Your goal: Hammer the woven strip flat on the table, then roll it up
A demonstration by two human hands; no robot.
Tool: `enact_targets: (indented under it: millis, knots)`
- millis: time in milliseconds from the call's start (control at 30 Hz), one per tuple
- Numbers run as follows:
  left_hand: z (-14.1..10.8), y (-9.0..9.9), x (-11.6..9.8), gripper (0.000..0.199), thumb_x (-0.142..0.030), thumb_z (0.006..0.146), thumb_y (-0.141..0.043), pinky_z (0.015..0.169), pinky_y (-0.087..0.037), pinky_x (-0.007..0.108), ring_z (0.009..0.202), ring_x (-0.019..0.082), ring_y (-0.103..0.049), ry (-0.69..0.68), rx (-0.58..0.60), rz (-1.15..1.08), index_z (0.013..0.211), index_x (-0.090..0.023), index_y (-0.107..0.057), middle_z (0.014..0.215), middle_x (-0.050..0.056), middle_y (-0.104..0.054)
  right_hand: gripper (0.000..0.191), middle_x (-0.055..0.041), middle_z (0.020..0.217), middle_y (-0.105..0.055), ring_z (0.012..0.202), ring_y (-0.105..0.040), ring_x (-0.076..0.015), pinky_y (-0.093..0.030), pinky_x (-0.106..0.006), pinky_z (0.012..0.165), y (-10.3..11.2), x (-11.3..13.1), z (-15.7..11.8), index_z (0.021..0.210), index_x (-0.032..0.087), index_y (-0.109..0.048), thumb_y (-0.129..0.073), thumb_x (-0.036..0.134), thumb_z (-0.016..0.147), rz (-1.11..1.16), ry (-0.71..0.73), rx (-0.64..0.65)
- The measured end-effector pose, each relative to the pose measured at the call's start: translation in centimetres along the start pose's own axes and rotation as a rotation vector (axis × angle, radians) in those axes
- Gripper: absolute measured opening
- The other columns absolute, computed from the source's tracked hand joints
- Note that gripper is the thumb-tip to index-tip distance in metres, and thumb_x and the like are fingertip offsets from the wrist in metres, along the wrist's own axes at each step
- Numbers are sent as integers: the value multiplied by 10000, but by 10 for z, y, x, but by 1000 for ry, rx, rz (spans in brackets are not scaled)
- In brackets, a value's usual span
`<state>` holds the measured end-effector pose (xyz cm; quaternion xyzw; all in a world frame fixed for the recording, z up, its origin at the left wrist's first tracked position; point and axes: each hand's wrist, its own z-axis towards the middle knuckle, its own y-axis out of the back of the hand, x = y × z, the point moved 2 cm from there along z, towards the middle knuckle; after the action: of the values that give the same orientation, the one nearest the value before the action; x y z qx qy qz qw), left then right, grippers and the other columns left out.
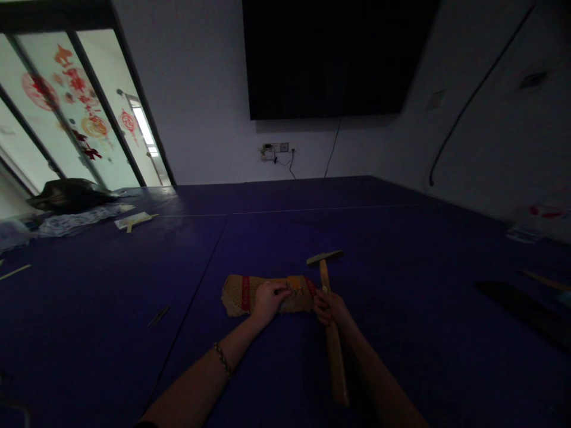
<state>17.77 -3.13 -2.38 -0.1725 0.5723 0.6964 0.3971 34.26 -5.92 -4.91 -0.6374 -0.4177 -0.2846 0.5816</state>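
Note:
A flat brown piece of cardboard (236,292) with red bands and an orange patch lies on the dark blue surface in front of me. My left hand (266,300) rests on its middle, thumb and fingers drawn together in a pinch. Whatever is between those fingertips is too small and dark to make out. At the cardboard's right end, my right hand (330,308) is wrapped round the wooden handle of a hammer (338,362). The hammer's narrow metal head points away from me, beyond the cardboard, and its handle end reaches back towards me.
Several thin sticks (158,316) lie to the left on the blue surface (267,368). Farther left are a black bag (74,195), crumpled plastic (78,220) and a small white packet (134,220). A dark flat object (521,306) lies right. A wall-mounted screen (339,59) hangs ahead.

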Motion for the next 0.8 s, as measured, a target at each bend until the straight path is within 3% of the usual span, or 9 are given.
enact_targets:
  millis: [367,800]
  knots:
    - [1,-1,2,125,-235,724,-572,684,-424,257,740,177,-600,-28,-17,-12,716,-182,-686,744,30,-687,417,131,361,-280,220,-236,-20,-208,-155,208,0,2,0,527,204,-346,-689,443,519,-13,-11,34]
    - [1,1,0,115,-212,720,-561,714,-415,259,755,177,-589,-79,58,25,705,-178,-670,742,23,-682,492,137,358,-275,215,-227,-16,-198,-146,205,-3,4,-2,517,209,-308,-696,507,461,-15,-4,18]
